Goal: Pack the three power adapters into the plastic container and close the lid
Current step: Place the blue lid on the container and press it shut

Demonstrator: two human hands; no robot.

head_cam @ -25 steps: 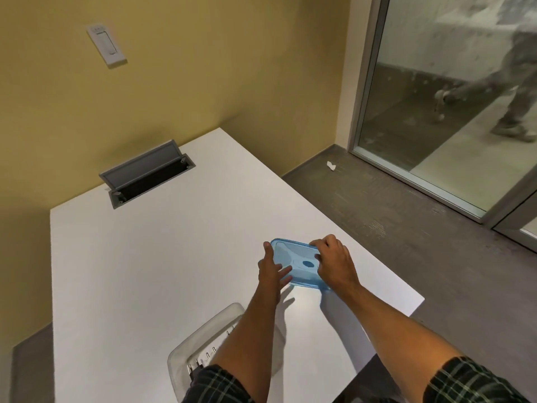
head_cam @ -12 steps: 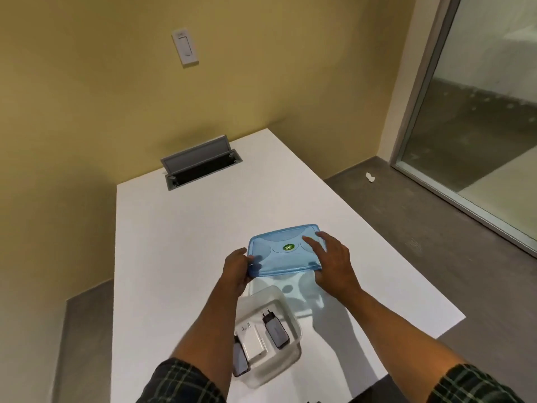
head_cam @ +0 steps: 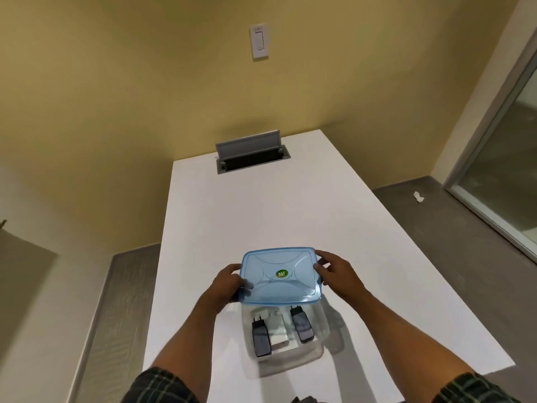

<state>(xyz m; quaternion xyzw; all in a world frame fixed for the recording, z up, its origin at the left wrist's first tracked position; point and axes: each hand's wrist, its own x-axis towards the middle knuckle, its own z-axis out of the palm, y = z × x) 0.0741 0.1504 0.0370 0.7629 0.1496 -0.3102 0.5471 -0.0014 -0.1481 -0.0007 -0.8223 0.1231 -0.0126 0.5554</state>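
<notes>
A translucent blue lid (head_cam: 280,276) with a green sticker is held tilted above the far end of the clear plastic container (head_cam: 315,354). My left hand (head_cam: 228,283) grips the lid's left edge and my right hand (head_cam: 335,270) grips its right edge. Inside the container lie three power adapters side by side: a black adapter (head_cam: 260,337) on the left, a white adapter (head_cam: 278,330) in the middle and another black adapter (head_cam: 302,325) on the right. The lid hides the container's far part.
The container stands near the front edge of a white table (head_cam: 290,216). A grey cable hatch (head_cam: 251,154) stands open at the table's far end by the yellow wall. A glass door (head_cam: 505,158) is at the right, with grey floor around the table.
Both hands have carried the lid from the table's right side to above the container, right side up. The camera view has swung left, bringing the container and adapters to the middle.
</notes>
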